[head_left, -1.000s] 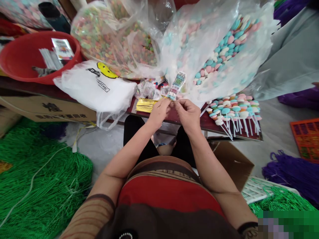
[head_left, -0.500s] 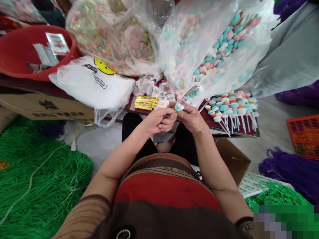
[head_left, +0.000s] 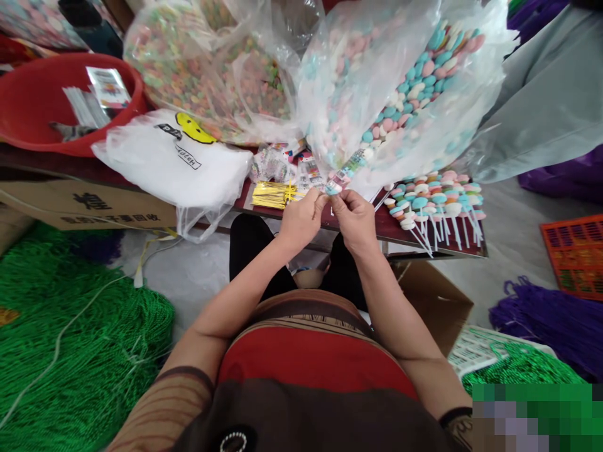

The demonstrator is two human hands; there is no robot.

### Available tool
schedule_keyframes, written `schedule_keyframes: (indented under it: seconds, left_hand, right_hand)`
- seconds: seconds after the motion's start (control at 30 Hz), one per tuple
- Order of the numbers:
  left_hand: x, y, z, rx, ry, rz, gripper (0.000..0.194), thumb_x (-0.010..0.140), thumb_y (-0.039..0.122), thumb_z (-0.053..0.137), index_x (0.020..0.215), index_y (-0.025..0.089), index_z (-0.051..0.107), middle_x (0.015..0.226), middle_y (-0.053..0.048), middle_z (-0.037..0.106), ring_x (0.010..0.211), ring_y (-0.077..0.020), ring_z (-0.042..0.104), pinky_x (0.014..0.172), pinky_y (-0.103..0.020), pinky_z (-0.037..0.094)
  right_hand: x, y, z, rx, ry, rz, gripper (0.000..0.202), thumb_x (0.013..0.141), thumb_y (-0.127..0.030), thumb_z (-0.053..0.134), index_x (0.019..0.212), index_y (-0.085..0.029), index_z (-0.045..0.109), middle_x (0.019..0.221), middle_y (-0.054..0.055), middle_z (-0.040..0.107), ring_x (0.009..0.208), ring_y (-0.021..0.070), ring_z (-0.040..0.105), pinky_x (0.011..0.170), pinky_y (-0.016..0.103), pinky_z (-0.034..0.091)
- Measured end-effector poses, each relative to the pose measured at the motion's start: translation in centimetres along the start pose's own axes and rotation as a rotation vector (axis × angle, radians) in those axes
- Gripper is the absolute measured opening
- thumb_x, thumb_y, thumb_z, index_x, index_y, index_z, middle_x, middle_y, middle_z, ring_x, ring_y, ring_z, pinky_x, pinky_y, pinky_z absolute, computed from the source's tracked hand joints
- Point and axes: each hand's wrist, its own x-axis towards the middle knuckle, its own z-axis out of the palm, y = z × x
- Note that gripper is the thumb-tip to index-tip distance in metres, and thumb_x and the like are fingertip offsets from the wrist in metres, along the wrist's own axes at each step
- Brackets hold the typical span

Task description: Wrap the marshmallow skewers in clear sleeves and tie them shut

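A clear wrapped candy skewer [head_left: 347,171] in pastel colours points away from me, its near end between my two hands. My left hand [head_left: 304,216] is closed, thumb and fingers pinched at that end. My right hand [head_left: 353,213] pinches the same end from the other side. Whatever tie is between the fingertips is too small to make out. Just left of the hands lies a bundle of yellow twist ties [head_left: 271,194], with printed clear wrappers [head_left: 308,171] behind it. Unwrapped candy skewers [head_left: 438,198] with white sticks are heaped on the dark red table [head_left: 400,235] at the right.
Large clear bags of gummies [head_left: 211,75] and of pastel candies [head_left: 405,107] stand at the back. A white plastic bag [head_left: 174,163] and a red basin [head_left: 32,100] are at the left. An open cardboard box [head_left: 433,301] sits below the table's right side.
My left fingers have closed up at the wrapper's end, and my right hand has turned more upright beside them. The wrapped skewer has shifted slightly left and away.
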Motion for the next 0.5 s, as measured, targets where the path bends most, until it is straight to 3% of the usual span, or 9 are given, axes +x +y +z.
schedule_keyframes:
  seconds: [0.1, 0.2, 0.33, 0.5]
  left_hand:
    - [0.2, -0.4, 0.2, 0.107, 0.095, 0.077, 0.021, 0.098, 0.039, 0.055, 0.083, 0.024, 0.056, 0.064, 0.002, 0.049, 0.063, -0.0152, 0.051, 0.064, -0.028, 0.037]
    - [0.1, -0.6, 0.8, -0.09, 0.06, 0.042, 0.029, 0.101, 0.049, 0.046, 0.087, 0.025, 0.055, 0.063, 0.003, 0.046, 0.059, -0.0138, 0.047, 0.062, -0.028, 0.038]
    - [-0.3, -0.7, 1.2, -0.324, -0.007, -0.058, 0.037, 0.1, 0.059, 0.04, 0.091, 0.026, 0.054, 0.057, 0.006, 0.035, 0.05, -0.0125, 0.037, 0.054, -0.028, 0.037]
    - [0.0, -1.0, 0.7, -0.203, 0.092, 0.077, 0.034, 0.099, 0.055, 0.046, 0.086, 0.024, 0.054, 0.068, 0.002, 0.05, 0.067, -0.0139, 0.051, 0.069, -0.028, 0.045]
  right_hand:
    - [-0.3, -0.3, 0.4, -0.028, 0.04, -0.013, 0.034, 0.08, -0.053, 0.072, 0.073, -0.021, 0.062, 0.064, -0.006, 0.052, 0.063, 0.011, 0.043, 0.065, 0.026, 0.041]
    - [-0.5, -0.2, 1.0, 0.103, 0.029, 0.053, 0.04, 0.077, -0.058, 0.074, 0.07, -0.022, 0.058, 0.064, -0.006, 0.05, 0.061, 0.0106, 0.044, 0.064, 0.026, 0.041]
    - [-0.6, -0.3, 1.3, 0.337, -0.087, 0.24, 0.052, 0.065, -0.068, 0.08, 0.068, -0.023, 0.054, 0.063, -0.005, 0.051, 0.058, 0.0111, 0.047, 0.06, 0.027, 0.045]
    - [-0.4, -0.8, 1.3, 0.402, -0.113, 0.311, 0.044, 0.059, -0.057, 0.087, 0.072, -0.022, 0.063, 0.062, -0.006, 0.053, 0.056, 0.0089, 0.045, 0.059, 0.025, 0.044]
